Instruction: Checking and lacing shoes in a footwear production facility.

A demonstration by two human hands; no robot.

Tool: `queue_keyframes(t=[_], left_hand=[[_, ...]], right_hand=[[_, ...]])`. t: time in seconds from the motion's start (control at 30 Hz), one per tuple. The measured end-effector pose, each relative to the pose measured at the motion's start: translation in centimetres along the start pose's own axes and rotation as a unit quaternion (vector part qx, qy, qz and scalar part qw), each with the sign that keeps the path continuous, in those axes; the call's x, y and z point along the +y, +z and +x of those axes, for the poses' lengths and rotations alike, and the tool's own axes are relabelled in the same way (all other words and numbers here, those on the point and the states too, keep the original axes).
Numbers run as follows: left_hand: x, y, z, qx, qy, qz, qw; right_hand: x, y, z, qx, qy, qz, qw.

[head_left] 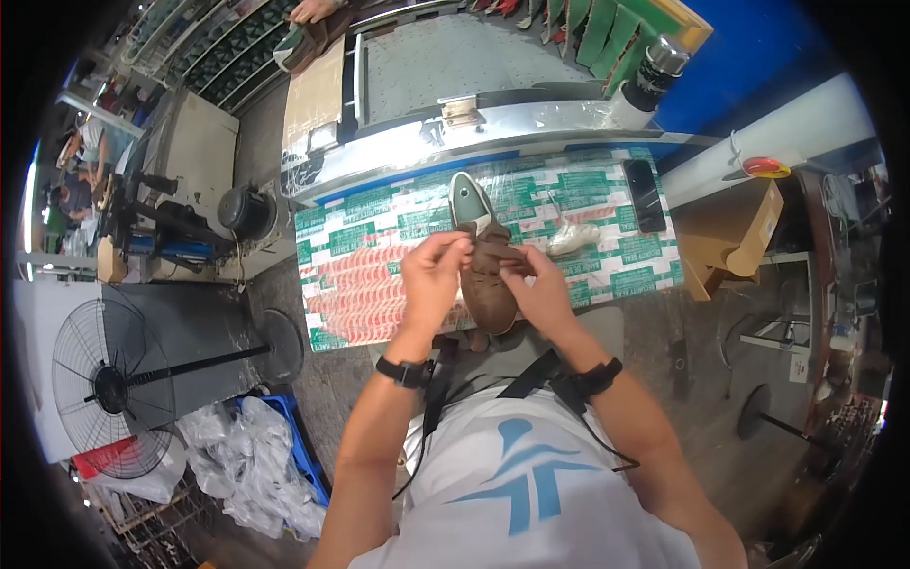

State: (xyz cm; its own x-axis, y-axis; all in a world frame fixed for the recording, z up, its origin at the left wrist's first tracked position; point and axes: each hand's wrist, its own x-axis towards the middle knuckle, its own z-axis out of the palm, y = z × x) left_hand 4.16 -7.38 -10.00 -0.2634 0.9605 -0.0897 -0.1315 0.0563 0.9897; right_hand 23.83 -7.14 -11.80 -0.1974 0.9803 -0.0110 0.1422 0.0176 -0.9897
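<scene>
Gripping a brown shoe (pixel 490 270) with both hands, left hand (pixel 431 280) and right hand (pixel 540 292).

A shoe workshop: a wrapped desk (pixel 607 270) under the fingers (pixel 453 248), a metal machine (pixel 455 104) beyond them (floor fan (pixel 114 389) left), other workers.

Printed-paper-covered workbench (pixel 379 275) with black phone (pixel 645 194), crumpled plastic (pixel 572 237)

The shoe (pixel 488 270) is brown with a grey-green insole. The counter (pixel 607 256) wears a green, white and red printed covering. At two o'clock of the shoe lies a black phone (pixel 645 194); at eight o'clock stands a black fan (pixel 109 384). The shirt (pixel 521 484) is white with a blue emblem.
</scene>
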Motion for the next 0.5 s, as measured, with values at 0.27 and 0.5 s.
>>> queue_keyframes(t=[0.27, 0.5], left_hand=[[21.8, 0.4, -4.7, -0.143, 0.189, -0.018, 0.971], [18.1, -0.5, -7.6, -0.488, 0.066, 0.119, 0.862]], right_hand=[[-0.5, -0.3, 1.2, 0.048, -0.029, -0.091, 0.994], [-1.7, 0.5, 5.4, -0.055, -0.248, -0.161, 0.954]])
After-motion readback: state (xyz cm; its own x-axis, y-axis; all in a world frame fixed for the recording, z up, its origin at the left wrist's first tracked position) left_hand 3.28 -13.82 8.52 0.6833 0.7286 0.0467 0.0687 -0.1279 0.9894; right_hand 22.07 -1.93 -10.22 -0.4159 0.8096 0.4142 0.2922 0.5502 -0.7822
